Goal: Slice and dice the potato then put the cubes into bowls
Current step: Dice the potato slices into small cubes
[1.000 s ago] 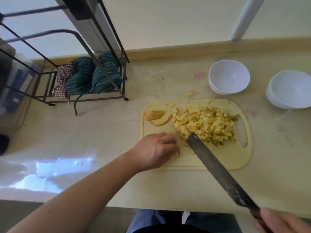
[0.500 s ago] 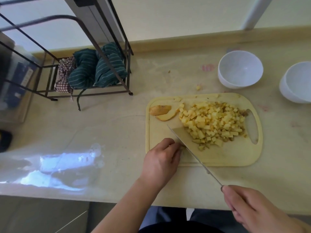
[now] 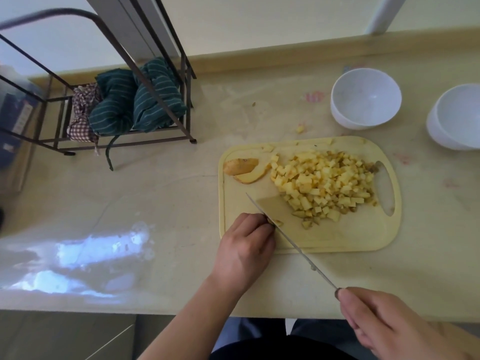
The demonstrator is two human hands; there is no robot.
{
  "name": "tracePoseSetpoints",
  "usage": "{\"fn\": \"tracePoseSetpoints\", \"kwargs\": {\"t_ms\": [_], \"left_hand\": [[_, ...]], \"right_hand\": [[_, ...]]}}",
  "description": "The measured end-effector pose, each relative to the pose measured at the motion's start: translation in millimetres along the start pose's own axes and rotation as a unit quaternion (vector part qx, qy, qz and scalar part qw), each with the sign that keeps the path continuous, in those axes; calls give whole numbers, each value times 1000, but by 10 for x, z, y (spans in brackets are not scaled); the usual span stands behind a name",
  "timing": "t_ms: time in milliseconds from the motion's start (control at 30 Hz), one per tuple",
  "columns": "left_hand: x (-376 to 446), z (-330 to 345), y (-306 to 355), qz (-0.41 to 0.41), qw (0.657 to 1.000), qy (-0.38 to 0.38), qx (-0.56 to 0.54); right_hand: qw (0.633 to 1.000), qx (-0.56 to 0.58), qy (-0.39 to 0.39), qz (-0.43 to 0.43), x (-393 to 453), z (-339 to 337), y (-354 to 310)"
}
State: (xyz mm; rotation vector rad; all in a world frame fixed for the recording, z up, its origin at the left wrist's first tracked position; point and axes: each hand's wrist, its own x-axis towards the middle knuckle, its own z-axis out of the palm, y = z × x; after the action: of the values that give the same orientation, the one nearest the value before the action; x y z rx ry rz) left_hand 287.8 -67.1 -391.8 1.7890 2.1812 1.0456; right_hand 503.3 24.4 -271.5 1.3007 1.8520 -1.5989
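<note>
The left hand (image 3: 245,242) pinches a small potato bit (image 3: 277,222) so it stays put. The right hand (image 3: 384,326) grips the knife (image 3: 279,213) to cut it.

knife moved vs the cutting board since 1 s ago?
Yes. The knife has swung left along the cutting board, off the cube pile, and now sits beside the left hand.

Knife (image 3: 272,214) lowered onto potato piece (image 3: 277,222).
</note>
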Motion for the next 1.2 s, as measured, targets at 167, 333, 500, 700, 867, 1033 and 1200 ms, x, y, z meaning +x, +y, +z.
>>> {"fn": "tracePoseSetpoints", "kwargs": {"t_ms": [167,333,500,700,867,1033,1200], "left_hand": [[2,11,-10,-3,1000,-1,-6],[14,8,-29,-5,1000,-3,-15],[8,-11,-23,-3,1000,-13,-25],[-32,-75,-31,-3,1000,-14,-19],[-69,-112,-58,-6,1000,5,-1],[-87,-77,-64,-18,1000,15,8],[-90,-58,-60,-27,999,18,9]], "right_hand": [[993,-21,97,-60,-94,35,34],[991,10,110,-76,163,96,22],[995,5,48,-83,426,109,58],[997,38,26,-61,344,33,41],[996,45,6,-78,261,78,-40],[997,22,-2,-77,255,126,-2],[997,-38,-1,-68,115,95,-67]]}}
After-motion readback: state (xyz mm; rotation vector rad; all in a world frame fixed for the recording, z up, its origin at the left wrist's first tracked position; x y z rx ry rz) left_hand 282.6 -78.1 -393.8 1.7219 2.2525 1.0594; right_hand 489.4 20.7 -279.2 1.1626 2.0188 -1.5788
